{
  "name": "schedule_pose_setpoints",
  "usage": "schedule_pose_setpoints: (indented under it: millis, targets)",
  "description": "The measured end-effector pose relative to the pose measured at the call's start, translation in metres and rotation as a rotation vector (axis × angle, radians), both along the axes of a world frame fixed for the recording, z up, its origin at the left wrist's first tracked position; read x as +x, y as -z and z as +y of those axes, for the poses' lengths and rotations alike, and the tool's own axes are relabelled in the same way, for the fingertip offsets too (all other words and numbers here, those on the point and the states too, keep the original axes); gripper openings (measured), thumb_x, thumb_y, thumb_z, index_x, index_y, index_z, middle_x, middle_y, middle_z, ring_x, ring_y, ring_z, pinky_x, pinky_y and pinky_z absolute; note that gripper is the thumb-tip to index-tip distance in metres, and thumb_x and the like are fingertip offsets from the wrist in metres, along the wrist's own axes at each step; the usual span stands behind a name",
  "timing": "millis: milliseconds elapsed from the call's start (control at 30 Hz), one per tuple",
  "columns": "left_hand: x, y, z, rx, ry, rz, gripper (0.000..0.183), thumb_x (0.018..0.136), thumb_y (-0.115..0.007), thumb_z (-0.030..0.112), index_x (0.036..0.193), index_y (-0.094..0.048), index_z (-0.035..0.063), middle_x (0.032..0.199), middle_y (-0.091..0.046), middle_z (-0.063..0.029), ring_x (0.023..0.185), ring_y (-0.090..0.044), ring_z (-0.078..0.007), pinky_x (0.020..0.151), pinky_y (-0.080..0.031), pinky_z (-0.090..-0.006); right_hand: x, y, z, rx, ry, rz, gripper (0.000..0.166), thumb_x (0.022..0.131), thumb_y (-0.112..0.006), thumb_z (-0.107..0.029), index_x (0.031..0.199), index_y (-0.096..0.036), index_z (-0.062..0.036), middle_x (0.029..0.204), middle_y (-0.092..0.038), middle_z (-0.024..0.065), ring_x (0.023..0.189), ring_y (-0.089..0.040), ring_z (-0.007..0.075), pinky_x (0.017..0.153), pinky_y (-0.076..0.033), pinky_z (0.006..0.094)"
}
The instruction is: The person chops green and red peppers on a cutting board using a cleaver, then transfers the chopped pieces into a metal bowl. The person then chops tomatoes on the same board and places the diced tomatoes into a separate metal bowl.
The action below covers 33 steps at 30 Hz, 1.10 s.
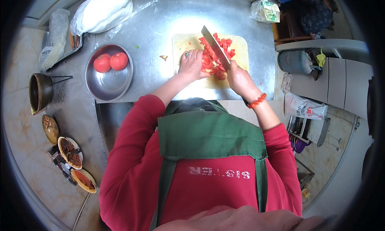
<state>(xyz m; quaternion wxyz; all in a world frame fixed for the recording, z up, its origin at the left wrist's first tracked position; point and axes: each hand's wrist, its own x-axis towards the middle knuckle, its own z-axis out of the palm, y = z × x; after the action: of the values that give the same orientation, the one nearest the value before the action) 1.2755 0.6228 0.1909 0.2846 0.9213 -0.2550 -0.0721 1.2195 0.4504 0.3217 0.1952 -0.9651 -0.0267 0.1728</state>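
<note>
Held in my right hand point(241, 79) is a broad-bladed kitchen knife point(217, 49), its blade slanting up and left over the tomatoes. My left hand point(192, 65) rests at the left side of sliced tomato point(207, 61), fingertips curled against it. Diced red tomato pieces point(225, 43) lie to the right of the blade, and a few more sit below it. All this is on a yellowish cutting board point(240, 55) on the stainless steel table point(150, 29). To the left, a steel bowl point(109, 85) contains two whole tomatoes point(110, 62).
A white plastic-wrapped bundle point(103, 11) lies at the back left. A bagged package point(265, 11) stands at the back right corner. Along the left are a dark pot point(40, 92) and bowls of red-brown seasoning point(69, 152). A gas cylinder point(296, 61) and another person point(316, 15) are at right.
</note>
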Motion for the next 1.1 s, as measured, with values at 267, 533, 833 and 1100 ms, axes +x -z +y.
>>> schedule_pose_setpoints:
  millis: [267,533,833,1100]
  targets:
    - [-0.018,0.021,-0.003,-0.168,-0.085,0.024,0.085,0.061,-0.083,0.032,0.124,-0.037,-0.0041,0.129,-0.040,-0.0202,0.122,-0.039,-0.0361,0.101,-0.032,-0.0466,-0.022,0.041,-0.003,0.049,-0.064,0.165,0.020,0.082,-0.042,-0.002,0.098,-0.040,0.0100,0.070,-0.057,0.0304,0.069,-0.059,0.0457,0.060,-0.047,0.0501]
    - [-0.022,0.024,-0.004,-0.174,-0.142,-0.055,0.087,0.058,-0.084,0.029,0.124,-0.037,-0.0013,0.124,-0.042,-0.0197,0.116,-0.042,-0.0361,0.098,-0.035,-0.0445,0.051,0.075,0.018,0.090,-0.030,-0.031,0.020,0.083,-0.047,-0.007,0.098,-0.044,0.0064,0.077,-0.061,0.0281,0.072,-0.061,0.0429,0.065,-0.047,0.0493]
    - [-0.030,0.020,0.005,-0.354,-0.213,0.020,0.091,0.060,-0.083,0.027,0.130,-0.031,0.0002,0.128,-0.037,-0.0222,0.121,-0.039,-0.0373,0.100,-0.036,-0.0437,-0.011,-0.008,0.002,0.016,-0.109,0.088,0.018,0.083,-0.045,-0.004,0.096,-0.039,0.0075,0.070,-0.057,0.0302,0.070,-0.058,0.0463,0.062,-0.046,0.0499]
    - [-0.037,0.035,0.006,-0.437,-0.189,-0.075,0.081,0.066,-0.080,0.019,0.129,-0.033,0.0009,0.122,-0.042,-0.0199,0.113,-0.043,-0.0368,0.098,-0.036,-0.0439,-0.015,0.013,0.024,-0.036,-0.105,0.204,0.014,0.083,-0.038,-0.001,0.092,-0.043,0.0087,0.080,-0.059,0.0325,0.075,-0.060,0.0462,0.066,-0.048,0.0502]
